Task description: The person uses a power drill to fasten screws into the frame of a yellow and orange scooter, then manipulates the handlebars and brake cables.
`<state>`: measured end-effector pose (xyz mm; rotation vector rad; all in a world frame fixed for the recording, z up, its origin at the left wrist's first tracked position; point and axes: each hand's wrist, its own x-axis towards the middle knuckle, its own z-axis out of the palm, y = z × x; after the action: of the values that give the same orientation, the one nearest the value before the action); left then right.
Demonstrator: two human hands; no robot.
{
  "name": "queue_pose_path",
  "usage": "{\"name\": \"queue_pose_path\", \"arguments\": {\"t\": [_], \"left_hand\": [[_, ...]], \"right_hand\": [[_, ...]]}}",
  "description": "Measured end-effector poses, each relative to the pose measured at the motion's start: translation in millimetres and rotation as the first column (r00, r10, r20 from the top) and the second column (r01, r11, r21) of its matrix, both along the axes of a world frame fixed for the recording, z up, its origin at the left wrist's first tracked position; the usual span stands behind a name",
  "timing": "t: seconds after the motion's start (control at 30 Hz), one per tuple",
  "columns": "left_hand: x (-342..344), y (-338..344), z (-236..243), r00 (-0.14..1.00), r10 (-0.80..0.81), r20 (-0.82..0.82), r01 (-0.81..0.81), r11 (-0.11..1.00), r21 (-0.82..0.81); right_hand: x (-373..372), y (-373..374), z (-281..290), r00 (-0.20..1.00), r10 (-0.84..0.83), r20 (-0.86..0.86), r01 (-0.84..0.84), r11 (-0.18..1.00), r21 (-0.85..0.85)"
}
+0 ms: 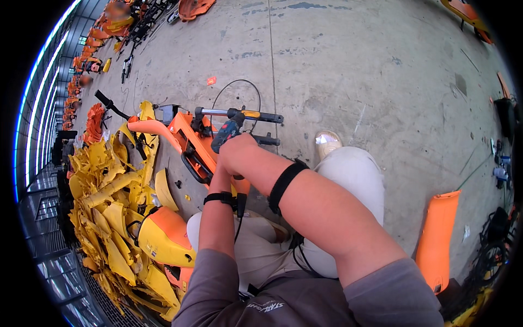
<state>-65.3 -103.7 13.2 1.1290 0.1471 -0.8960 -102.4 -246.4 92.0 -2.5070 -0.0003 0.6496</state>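
A dark blue-green cordless drill (227, 132) is in my right hand (238, 151), closed around it. The drill's front end meets the silver and black fork tubes (239, 114) of an orange scooter (190, 140) lying on its side. My left hand (224, 168) is close to the scooter body, behind my right wrist; its fingers are hidden. A black handlebar grip (103, 100) sticks out at the scooter's far left. A thin black cable (235, 82) loops above the fork. Black bands circle both my forearms.
A heap of broken yellow panels (109, 218) lies at the left, beside a yellow and orange scooter body part (163, 234). An orange panel (437, 240) is on the concrete floor (414, 109) at the right. More scooter parts (122, 24) lie far left.
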Motion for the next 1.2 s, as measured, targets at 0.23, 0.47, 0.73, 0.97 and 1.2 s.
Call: {"name": "queue_pose_path", "arguments": {"t": [0.23,0.47,0.73,0.97,1.2], "left_hand": [[-1.4,-2.7,-2.0,1.000,-0.001,-0.002,0.001,1.000,0.003],[-3.1,-0.9,-2.8,1.000,0.003,-0.009,-0.003,1.000,0.008],[-4.1,4.7,0.5,1.000,0.007,-0.011,-0.007,1.000,0.020],[-3.2,-0.1,-1.8,1.000,0.004,-0.010,-0.004,1.000,0.014],[-3.4,-1.5,-1.1,1.000,0.003,-0.011,-0.003,1.000,0.018]], "right_hand": [[-0.2,-0.5,0.3,0.999,-0.049,0.012,0.049,0.999,0.009],[-1.4,-1.4,1.6,0.999,-0.041,0.023,0.042,0.999,-0.008],[1.5,-1.3,4.0,1.000,-0.031,0.005,0.031,1.000,0.005],[0.4,-0.8,0.7,0.999,-0.036,0.020,0.036,0.999,0.004],[-1.0,-2.6,2.6,0.999,-0.039,0.022,0.040,0.999,-0.007]]}}
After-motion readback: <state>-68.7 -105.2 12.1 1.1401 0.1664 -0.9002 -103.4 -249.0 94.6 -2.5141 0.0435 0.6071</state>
